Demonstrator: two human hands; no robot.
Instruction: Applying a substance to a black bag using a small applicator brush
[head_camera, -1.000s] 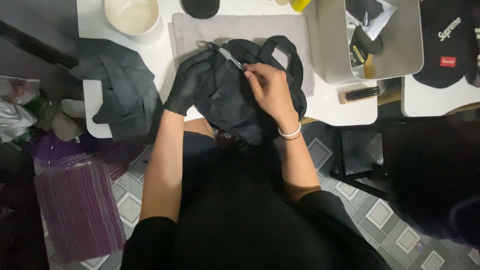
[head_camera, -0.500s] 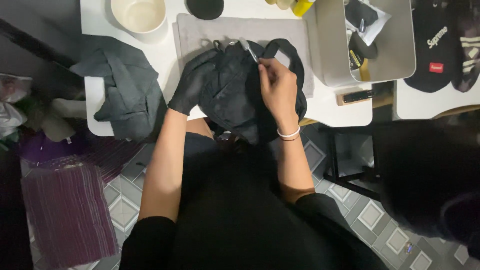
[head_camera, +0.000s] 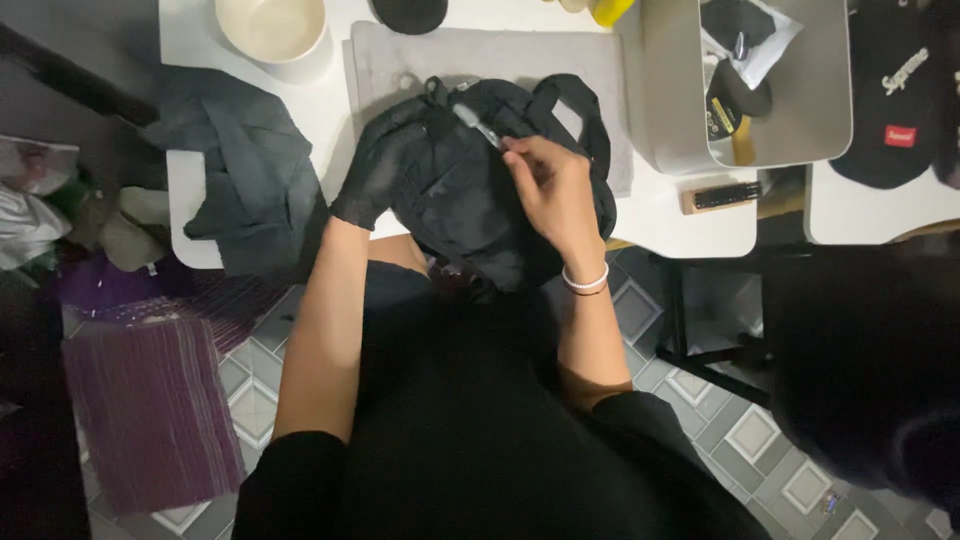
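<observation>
A soft black fabric bag (head_camera: 470, 205) with a looped carrying strap lies at the near edge of the white surface (head_camera: 700, 225), partly on a grey mat (head_camera: 480, 60) and partly hanging over the person's lap; its cloth is matt, creased and slack, bulging in the middle, and the strap (head_camera: 575, 110) arches just beyond the right fingers. The left hand (head_camera: 385, 165), in a black glove, lies spread over the bag's left side, its fingers pressed against the fabric; whether they pinch it cannot be told. The bare right hand (head_camera: 550, 190), a white band at its wrist, has its fingers pinched on a small slim silvery tool (head_camera: 475, 125), whose tip touches the top of the bag between the two hands. Left of the gloved fingers a crumpled dark grey cloth (head_camera: 250, 170) droops over the surface edge; beyond them stands a round cream bowl (head_camera: 272, 25). To the right of the right fingers stands a grey rectangular bin (head_camera: 680, 100) holding small dark items, and nearer the person a small brush with dark bristles (head_camera: 722, 196) lies on the surface.
</observation>
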